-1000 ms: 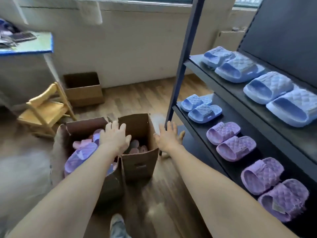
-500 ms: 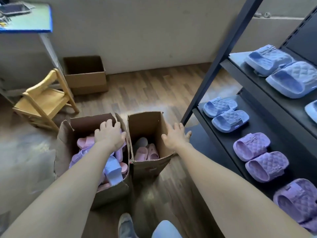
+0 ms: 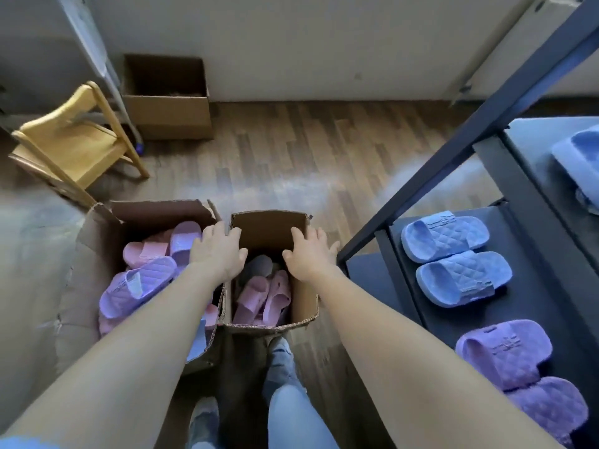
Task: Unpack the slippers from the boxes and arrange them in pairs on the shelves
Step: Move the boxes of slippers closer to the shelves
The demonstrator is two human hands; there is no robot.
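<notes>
my left hand (image 3: 218,254) n right hand (image 3: 311,256) sit over the small brown cardboard box (image 3: 269,218), one per side wall, fingers (image 3: 219,231) spread n loose, gripping nothing, prob to steady it b4 reaching in. pink plastic slippers (image 3: 256,296) lie at its bottom; more purple n pink slippers (image 3: 136,286) in the bigger torn cardboard box (image 3: 94,241) just left. black shelf (image 3: 544,306) on my right holds a blue quilted pair (image 3: 453,257) n a purple quilted pair (image 3: 515,367), so pink's next imo.

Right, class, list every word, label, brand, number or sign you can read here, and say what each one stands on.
No text is legible.
Blue slipper on the shelf, raised strap marks: too blurred to read.
Purple slipper on the same shelf, raised strap marks: too blurred.
Lilac slipper in the left box, strap marks: too blurred.
</notes>
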